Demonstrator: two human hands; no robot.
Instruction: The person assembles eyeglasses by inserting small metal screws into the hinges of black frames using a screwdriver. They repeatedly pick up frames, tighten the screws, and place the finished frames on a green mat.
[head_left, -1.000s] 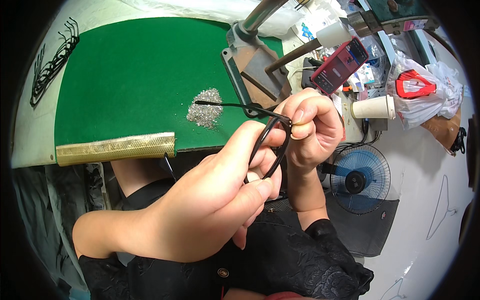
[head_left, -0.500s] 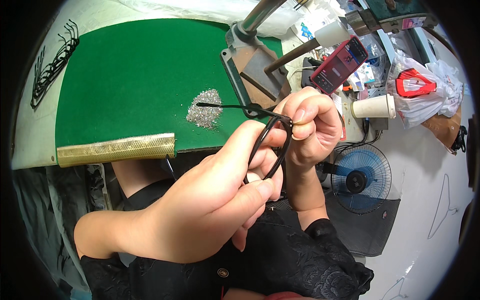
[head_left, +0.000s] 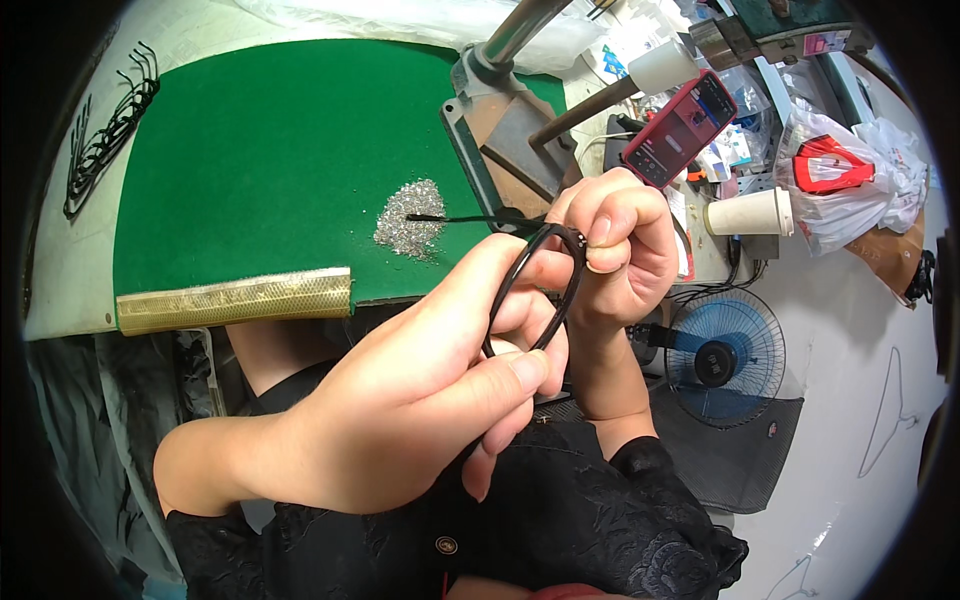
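Both hands are raised above the near edge of the desk (head_left: pixel 60 290), working a black eyeglass frame (head_left: pixel 535 285) between them. The left hand (head_left: pixel 400 410) is curled around the lower part of the frame, thumb and fingers pinching its rim, while the right hand (head_left: pixel 620 250) pinches the upper corner of the frame near the hinge, fingers folded tightly together. One thin black temple arm (head_left: pixel 465 217) sticks out from that corner toward the left, over the green felt mat (head_left: pixel 260 150), and its tip reaches above a small heap of tiny silvery parts (head_left: pixel 408 218) lying on the mat. Judging by this, the work on the hinge is in mid-course: the frame is picked up and the temple appears joined at that corner, but whether a screw or pin is seated cannot be told, and the heap looks largely unused. A bundle of further black frames or temples (head_left: pixel 105 135) lies at the far left of the desk, apparently waiting. The hinge itself is hidden under the right fingertips, and the far side of the frame is covered by the left palm, so a second temple cannot be made out. The metal press stand (head_left: pixel 510 110) is cut off at the top edge, and the clutter beyond the red phone (head_left: pixel 680 128) and paper cup (head_left: pixel 748 212) is too crowded to read.
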